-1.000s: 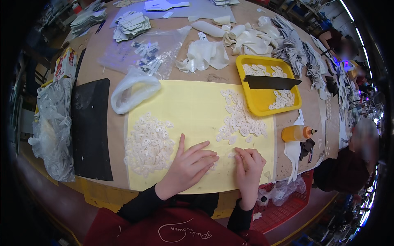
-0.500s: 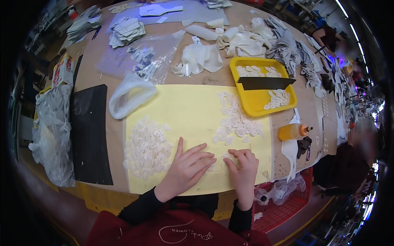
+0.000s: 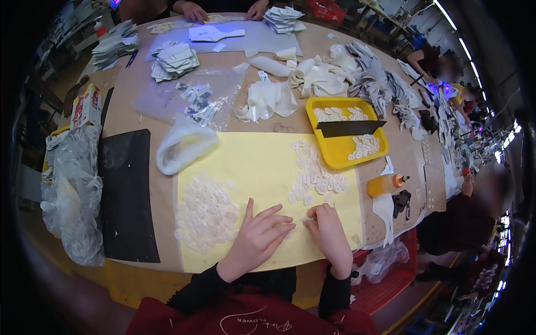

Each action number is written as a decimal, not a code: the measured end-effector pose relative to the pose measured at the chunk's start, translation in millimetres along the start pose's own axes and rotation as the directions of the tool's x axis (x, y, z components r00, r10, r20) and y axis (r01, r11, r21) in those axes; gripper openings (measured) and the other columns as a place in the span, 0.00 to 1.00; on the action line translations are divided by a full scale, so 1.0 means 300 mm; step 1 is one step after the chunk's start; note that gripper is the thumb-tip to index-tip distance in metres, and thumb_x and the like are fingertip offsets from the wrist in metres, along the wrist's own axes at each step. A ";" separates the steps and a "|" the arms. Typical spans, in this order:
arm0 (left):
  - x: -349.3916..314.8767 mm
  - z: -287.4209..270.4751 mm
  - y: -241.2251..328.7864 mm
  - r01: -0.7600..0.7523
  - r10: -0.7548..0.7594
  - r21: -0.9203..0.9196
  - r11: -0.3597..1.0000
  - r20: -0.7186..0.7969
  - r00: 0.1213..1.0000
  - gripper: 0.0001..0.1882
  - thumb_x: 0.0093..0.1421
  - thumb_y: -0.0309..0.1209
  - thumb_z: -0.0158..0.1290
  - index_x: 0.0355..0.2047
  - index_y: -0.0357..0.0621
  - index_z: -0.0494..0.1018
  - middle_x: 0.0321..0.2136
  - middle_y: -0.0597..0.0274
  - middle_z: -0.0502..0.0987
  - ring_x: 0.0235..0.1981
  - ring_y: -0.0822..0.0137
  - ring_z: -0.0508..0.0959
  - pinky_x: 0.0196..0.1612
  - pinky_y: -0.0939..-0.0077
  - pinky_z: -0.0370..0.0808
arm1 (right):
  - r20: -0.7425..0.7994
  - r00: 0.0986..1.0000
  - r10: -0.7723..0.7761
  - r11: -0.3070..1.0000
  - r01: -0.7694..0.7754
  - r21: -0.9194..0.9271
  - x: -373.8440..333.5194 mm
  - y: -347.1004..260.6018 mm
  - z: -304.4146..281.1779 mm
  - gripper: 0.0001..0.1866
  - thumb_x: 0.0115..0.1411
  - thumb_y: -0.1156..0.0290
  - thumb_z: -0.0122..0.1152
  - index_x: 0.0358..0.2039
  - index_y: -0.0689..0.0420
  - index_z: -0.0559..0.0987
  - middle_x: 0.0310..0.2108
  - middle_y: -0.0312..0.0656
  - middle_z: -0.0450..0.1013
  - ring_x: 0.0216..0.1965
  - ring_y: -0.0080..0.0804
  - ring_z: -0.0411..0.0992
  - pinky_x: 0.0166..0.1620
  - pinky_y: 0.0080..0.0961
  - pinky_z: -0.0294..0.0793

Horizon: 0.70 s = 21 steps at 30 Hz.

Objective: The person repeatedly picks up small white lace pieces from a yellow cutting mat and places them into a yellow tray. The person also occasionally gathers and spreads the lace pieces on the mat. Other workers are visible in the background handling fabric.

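My left hand (image 3: pixel 261 233) lies over the yellow sheet (image 3: pixel 251 151) with its fingers spread; what is beneath the palm is hidden. Beside it, my right hand (image 3: pixel 328 234) has thumb and forefinger pinched together around a small pale piece, mostly covered by the fingertips. Left of my left hand spreads a wide pile of small white oval pieces (image 3: pixel 205 212) with holes. A looser pile of similar cream pieces (image 3: pixel 318 177) lies beyond my right hand. More of them sit in a yellow tray (image 3: pixel 335 159), which has a black bar (image 3: pixel 346 129) across it.
An orange bottle (image 3: pixel 384 185) stands right of the sheet. At the left are a black board (image 3: pixel 128 195) and plastic bags (image 3: pixel 72 190). White fabric pieces (image 3: pixel 268 100) and paper stacks (image 3: pixel 173 60) lie farther back. Another person's hands (image 3: pixel 195 12) work at the far edge.
My right thumb and forefinger have come together over the small piece. My left hand has barely moved. The view has tilted up, showing the other person's hands at the far edge.
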<state>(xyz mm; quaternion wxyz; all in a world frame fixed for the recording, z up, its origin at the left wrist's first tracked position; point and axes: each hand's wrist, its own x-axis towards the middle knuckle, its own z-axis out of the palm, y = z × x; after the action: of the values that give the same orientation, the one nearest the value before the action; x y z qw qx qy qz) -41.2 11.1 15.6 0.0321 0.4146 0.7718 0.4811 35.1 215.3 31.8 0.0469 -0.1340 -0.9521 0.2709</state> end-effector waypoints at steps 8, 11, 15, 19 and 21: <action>0.002 -0.003 -0.007 -0.051 0.044 -0.099 0.994 -0.076 0.996 0.12 0.62 0.25 0.59 0.45 0.51 0.83 0.48 0.66 0.81 0.61 0.55 0.74 0.71 0.38 0.54 | -0.102 0.991 0.083 0.958 -0.051 0.282 0.105 0.068 -0.116 0.03 0.59 0.81 0.65 0.34 0.63 0.81 0.30 0.39 0.79 0.32 0.21 0.76 0.40 0.21 0.76; -0.009 -0.018 -0.019 -0.038 0.032 -0.077 0.996 -0.089 0.996 0.11 0.61 0.24 0.59 0.44 0.49 0.82 0.48 0.65 0.81 0.61 0.54 0.74 0.70 0.41 0.58 | -0.375 0.926 0.041 0.947 0.083 0.309 0.336 0.005 -0.232 0.03 0.60 0.80 0.65 0.34 0.63 0.80 0.30 0.34 0.78 0.32 0.19 0.75 0.40 0.18 0.75; 0.009 -0.012 -0.019 -0.043 0.036 -0.098 0.994 -0.079 0.996 0.11 0.61 0.22 0.58 0.44 0.47 0.82 0.48 0.63 0.80 0.61 0.53 0.74 0.70 0.42 0.60 | -0.434 0.900 0.033 0.972 0.072 0.223 0.563 0.061 -0.389 0.05 0.60 0.77 0.67 0.36 0.64 0.81 0.29 0.35 0.79 0.32 0.20 0.75 0.40 0.18 0.74; -0.007 -0.014 -0.018 -0.022 0.014 -0.102 0.995 -0.081 0.997 0.12 0.61 0.22 0.58 0.44 0.46 0.82 0.48 0.63 0.80 0.61 0.54 0.74 0.69 0.43 0.61 | -0.483 0.876 0.005 0.986 0.075 0.146 0.558 0.060 -0.377 0.06 0.60 0.77 0.67 0.37 0.63 0.82 0.30 0.36 0.80 0.32 0.21 0.76 0.39 0.18 0.74; -0.014 -0.014 -0.021 -0.017 0.010 -0.092 0.996 -0.074 0.997 0.12 0.61 0.23 0.58 0.45 0.47 0.82 0.49 0.63 0.80 0.61 0.54 0.74 0.69 0.43 0.61 | -0.453 0.891 -0.018 0.980 0.107 0.171 0.472 0.063 -0.315 0.06 0.60 0.77 0.67 0.38 0.63 0.82 0.29 0.37 0.80 0.32 0.22 0.77 0.39 0.20 0.75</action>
<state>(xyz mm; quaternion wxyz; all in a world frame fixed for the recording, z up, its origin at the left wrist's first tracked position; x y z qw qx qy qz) -44.1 4.1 11.4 0.0195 0.4000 0.7463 0.5316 -81.1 318.0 104.4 0.2869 -0.1570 -0.8889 0.3209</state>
